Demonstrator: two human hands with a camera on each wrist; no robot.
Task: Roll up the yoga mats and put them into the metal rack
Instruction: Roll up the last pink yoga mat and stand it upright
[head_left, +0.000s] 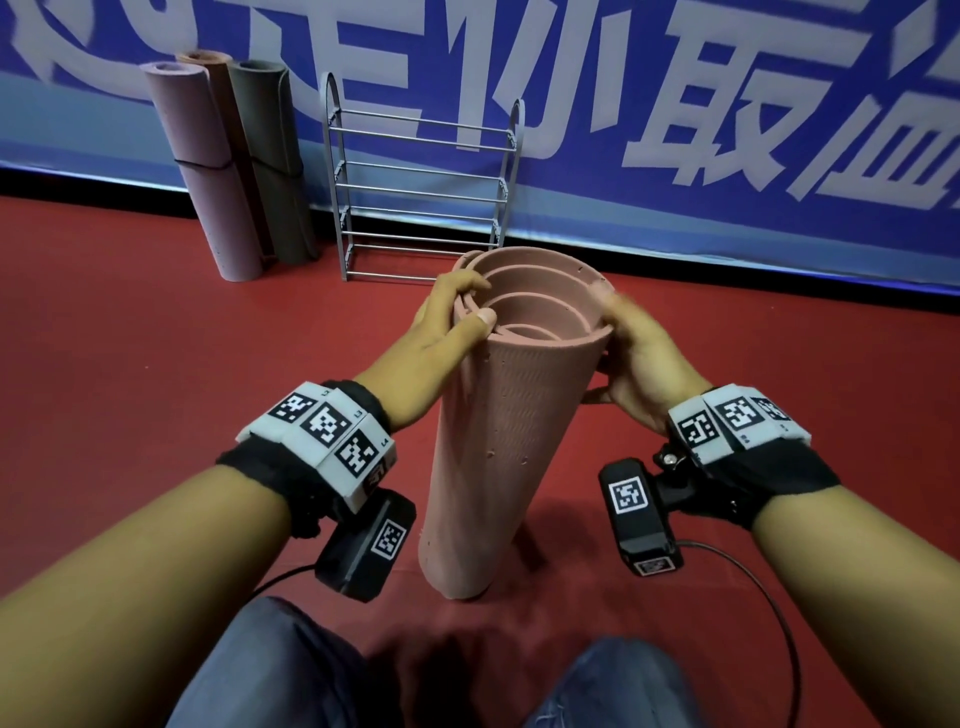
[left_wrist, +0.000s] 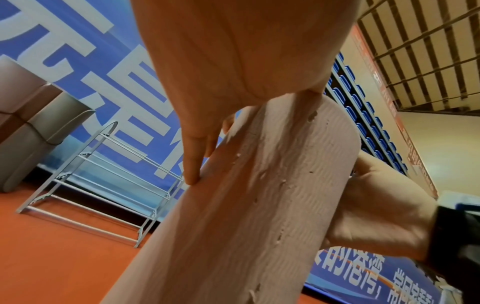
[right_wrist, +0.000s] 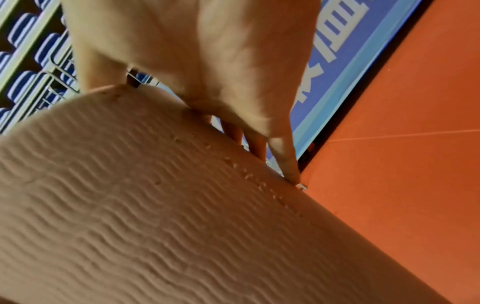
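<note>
A pink rolled yoga mat (head_left: 493, 441) stands upright on the red floor in front of me, its spiral end facing up. My left hand (head_left: 452, 322) grips the top left rim, thumb and fingertips hooked over the coiled layers. My right hand (head_left: 634, 353) clasps the top right side of the roll, fingers curved round it. The left wrist view shows the pink mat (left_wrist: 259, 205) with a finger pressed on its side. In the right wrist view the pink mat (right_wrist: 155, 205) fills the frame under my palm. The grey metal rack (head_left: 421, 182) stands behind, against the blue banner, nothing on its bars.
Three rolled mats, pink (head_left: 202, 171), brown (head_left: 218, 104) and grey-green (head_left: 275, 161), lean upright against the banner left of the rack. A black cable (head_left: 769, 613) loops on the floor at my right. My knees in jeans (head_left: 270, 670) are below. Open red floor (head_left: 104, 338) lies around.
</note>
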